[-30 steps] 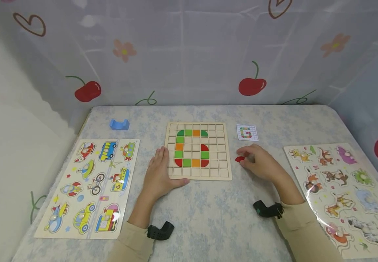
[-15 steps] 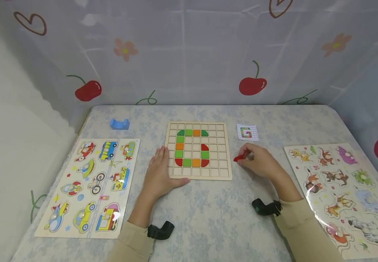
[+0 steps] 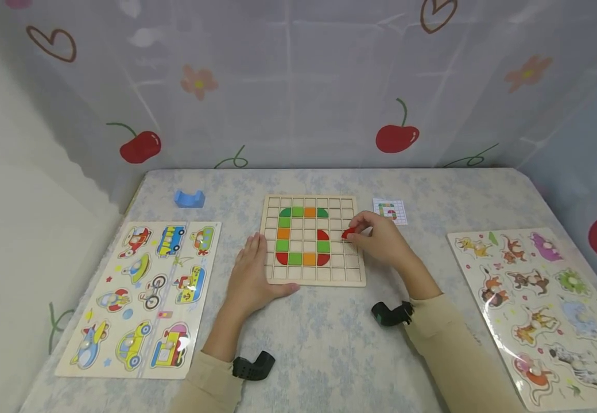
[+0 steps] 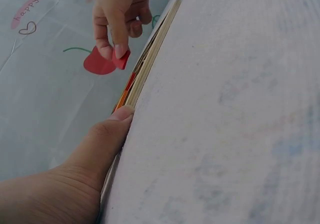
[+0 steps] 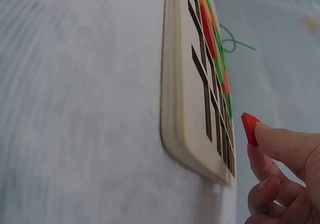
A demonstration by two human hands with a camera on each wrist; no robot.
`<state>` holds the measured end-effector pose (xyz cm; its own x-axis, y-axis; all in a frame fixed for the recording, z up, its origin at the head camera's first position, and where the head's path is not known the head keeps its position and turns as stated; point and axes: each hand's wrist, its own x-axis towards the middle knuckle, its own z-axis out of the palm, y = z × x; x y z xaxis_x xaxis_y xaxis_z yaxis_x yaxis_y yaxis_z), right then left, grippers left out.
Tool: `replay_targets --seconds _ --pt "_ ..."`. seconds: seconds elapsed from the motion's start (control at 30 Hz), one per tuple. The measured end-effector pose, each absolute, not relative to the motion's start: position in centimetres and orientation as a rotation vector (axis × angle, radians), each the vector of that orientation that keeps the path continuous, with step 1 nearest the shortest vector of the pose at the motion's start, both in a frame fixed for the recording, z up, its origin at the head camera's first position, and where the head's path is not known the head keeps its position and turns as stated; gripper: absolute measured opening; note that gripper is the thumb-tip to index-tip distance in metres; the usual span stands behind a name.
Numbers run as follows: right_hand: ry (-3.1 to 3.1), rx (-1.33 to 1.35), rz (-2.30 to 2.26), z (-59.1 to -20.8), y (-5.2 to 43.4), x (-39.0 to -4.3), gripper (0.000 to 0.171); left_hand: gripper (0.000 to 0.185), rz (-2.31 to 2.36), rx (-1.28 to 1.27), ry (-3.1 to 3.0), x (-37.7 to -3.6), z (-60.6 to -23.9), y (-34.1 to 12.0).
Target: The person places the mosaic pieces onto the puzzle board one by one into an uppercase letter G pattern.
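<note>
The right hand (image 3: 383, 244) is pinching a small red tile (image 3: 348, 233) between thumb and fingertips, holding it just above the right-hand cells of the wooden grid board (image 3: 352, 279). Green, orange and red tiles are sitting in the board's cells to the left of that hand, forming a G-like shape. Just beyond the hand, a small pattern card (image 3: 391, 210) is lying on the table (image 3: 329, 344), showing the same coloured shape. The left hand (image 3: 249, 278) is resting flat, fingers straight, against the board's left edge, thumb along its near edge. In the left wrist view, "Happy" is showing on the backdrop (image 4: 27, 11).
</note>
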<state>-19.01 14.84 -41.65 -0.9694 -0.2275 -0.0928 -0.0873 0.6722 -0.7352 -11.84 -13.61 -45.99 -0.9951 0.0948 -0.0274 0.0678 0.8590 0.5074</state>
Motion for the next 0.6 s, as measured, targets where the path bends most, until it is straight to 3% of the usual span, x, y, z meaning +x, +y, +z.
replay_targets --seconds 0.6 --pt "2.732 -0.388 -1.101 -42.2 7.7 -20.1 0.013 0.130 0.798 0.135 2.992 -11.8 -46.2 -13.6"
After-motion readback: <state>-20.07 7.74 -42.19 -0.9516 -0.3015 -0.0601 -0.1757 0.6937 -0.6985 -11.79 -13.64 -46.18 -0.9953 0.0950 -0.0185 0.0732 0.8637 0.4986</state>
